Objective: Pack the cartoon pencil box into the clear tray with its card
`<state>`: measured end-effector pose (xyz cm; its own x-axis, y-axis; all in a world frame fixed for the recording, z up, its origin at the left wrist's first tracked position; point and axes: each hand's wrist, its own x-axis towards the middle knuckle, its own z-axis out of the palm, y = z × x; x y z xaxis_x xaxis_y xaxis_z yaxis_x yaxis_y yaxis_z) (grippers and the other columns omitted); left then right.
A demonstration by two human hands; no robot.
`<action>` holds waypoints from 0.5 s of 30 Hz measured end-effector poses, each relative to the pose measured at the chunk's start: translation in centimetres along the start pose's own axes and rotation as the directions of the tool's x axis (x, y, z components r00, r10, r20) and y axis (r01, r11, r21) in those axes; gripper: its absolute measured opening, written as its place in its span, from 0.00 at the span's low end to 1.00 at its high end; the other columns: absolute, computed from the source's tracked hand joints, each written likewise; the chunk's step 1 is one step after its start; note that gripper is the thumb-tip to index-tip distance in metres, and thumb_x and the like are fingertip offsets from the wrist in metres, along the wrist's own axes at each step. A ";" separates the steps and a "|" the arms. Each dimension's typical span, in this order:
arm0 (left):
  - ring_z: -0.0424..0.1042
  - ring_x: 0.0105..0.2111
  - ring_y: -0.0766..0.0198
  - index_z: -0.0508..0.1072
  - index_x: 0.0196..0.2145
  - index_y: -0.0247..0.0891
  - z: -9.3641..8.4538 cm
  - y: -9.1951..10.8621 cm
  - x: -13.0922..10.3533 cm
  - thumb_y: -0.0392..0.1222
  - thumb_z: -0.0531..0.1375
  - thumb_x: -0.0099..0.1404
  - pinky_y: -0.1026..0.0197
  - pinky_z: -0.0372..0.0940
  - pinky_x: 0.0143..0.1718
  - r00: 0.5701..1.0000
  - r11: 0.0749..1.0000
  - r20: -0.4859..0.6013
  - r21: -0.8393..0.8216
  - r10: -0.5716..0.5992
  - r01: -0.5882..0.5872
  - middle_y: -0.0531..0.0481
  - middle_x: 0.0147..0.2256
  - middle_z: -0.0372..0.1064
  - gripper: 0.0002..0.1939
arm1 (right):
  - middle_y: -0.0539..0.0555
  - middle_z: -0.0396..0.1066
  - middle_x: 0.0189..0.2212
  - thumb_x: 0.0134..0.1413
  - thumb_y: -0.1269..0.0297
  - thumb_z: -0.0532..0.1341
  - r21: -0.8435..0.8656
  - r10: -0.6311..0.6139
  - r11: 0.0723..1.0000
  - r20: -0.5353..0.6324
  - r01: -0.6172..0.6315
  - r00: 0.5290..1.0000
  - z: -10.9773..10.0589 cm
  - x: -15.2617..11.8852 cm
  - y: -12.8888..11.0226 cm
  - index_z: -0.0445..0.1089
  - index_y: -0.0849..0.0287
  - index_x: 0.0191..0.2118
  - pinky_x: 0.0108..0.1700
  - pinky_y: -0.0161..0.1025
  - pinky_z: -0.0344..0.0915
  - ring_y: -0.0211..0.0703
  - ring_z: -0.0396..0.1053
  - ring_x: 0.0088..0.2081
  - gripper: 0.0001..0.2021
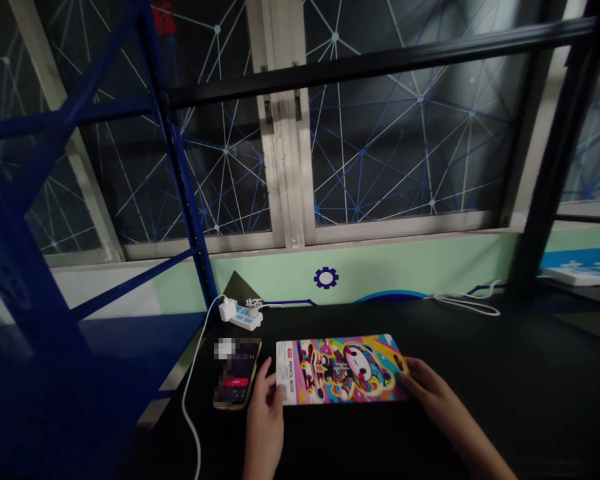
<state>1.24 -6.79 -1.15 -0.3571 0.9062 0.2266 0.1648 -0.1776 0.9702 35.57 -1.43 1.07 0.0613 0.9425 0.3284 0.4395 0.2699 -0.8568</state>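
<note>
A colourful pencil box with a cartoon figure on its face and a white printed strip at its left end lies sideways in front of me. My right hand grips its right end, thumb on the printed face and fingers at the far edge. At the left end, my left hand holds the edge, its fingers bent and partly hidden. Whether the box rests on the black table or is slightly lifted, I cannot tell. A phone with a lit, partly blurred screen lies just left of my left hand.
Behind the phone sits a white power strip with a plugged-in charger. Its white cable runs down the left side. Another white cable lies at the back right. Blue metal framing stands at left, below patterned windows.
</note>
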 end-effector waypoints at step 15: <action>0.80 0.45 0.50 0.73 0.57 0.36 -0.7 -0.2 -0.5 0.62 0.67 0.58 0.54 0.74 0.45 0.999 0.978 0.019 -0.202 -0.049 0.052 0.40 0.46 0.80 0.36 | 0.61 0.81 0.45 0.56 0.38 0.58 -0.049 -0.018 0.999 -0.028 0.017 0.999 0.4 -0.6 1.1 0.75 0.56 0.46 0.49 0.48 0.75 0.58 0.79 0.47 0.26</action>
<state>0.71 -7.43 -1.42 -0.3474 0.9208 0.1771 -0.0427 -0.2042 0.9780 35.65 -1.64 -0.18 0.0781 0.9316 0.3549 0.4840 0.2757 -0.8305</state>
